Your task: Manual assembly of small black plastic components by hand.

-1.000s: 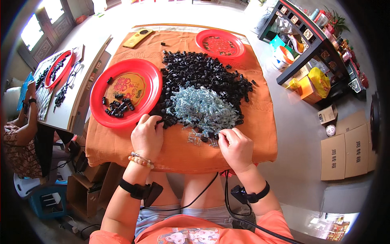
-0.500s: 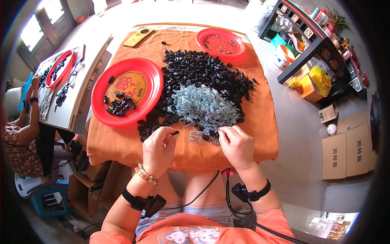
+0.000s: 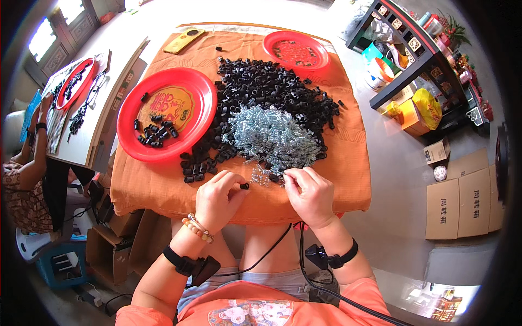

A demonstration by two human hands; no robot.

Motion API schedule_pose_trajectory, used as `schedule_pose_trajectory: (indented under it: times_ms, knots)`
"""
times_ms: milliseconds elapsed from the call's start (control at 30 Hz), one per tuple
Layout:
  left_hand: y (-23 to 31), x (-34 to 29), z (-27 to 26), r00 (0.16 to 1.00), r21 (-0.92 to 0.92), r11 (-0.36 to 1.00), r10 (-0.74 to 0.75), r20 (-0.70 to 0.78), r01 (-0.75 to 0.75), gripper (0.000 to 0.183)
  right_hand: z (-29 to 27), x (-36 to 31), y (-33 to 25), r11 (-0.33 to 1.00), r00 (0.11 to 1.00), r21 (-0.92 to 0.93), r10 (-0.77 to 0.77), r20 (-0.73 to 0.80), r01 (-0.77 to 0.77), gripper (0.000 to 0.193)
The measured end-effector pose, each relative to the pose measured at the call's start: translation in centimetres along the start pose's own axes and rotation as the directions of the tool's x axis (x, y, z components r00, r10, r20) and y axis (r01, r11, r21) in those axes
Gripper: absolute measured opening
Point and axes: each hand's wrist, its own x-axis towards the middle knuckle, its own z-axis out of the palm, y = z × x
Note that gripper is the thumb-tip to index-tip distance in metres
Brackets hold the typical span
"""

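Left hand (image 3: 215,196) pinches a black piece (image 3: 244,186), best held steady by its sides, near the springs (image 3: 271,136), where the right hand (image 3: 312,196) bunches its fingertips, on what I cannot tell.

Cardboard (image 3: 458,217): vertical black characters (image 3: 443,211) | large red plate (image 3: 202,108): pink characters (image 3: 156,102)

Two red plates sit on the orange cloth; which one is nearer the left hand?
The red plate at left, with small black pieces lying in it; the other red plate sits toward the cloth's far right corner.
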Motion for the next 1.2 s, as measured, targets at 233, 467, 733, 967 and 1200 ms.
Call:
schedule_pose_trajectory:
  times_ms: [233,467,733,967,1200]
  knots:
    - [-0.1,-0.1,0.4,0.999,0.004,1.000,0.004,-0.032,-0.003,0.023,1.7,0.2,-2.5,0.989,0.986,0.063,-0.136,0.096,0.130,0.006]
    - [-0.1,0.0,0.4,0.998,0.025,1.000,0.019,-0.056,-0.018,0.022,2.4,0.3,-3.2,0.976,0.968,0.011,-0.217,0.125,0.217,0.013]
    - [-0.1,0.0,0.5,0.997,0.036,0.999,0.031,-0.065,-0.029,0.020,2.8,0.0,-3.7,0.968,0.952,-0.013,-0.245,0.181,0.252,0.013]
    - [-0.2,-0.1,0.5,0.998,0.016,1.000,0.024,-0.062,-0.024,0.019,2.7,0.0,-3.6,0.982,0.974,0.098,-0.175,0.142,0.162,0.012]
    - [-0.1,0.0,0.4,0.998,0.024,0.999,0.034,-0.051,-0.032,0.019,2.8,0.2,-3.7,0.983,0.975,0.105,-0.166,0.149,0.151,0.010]
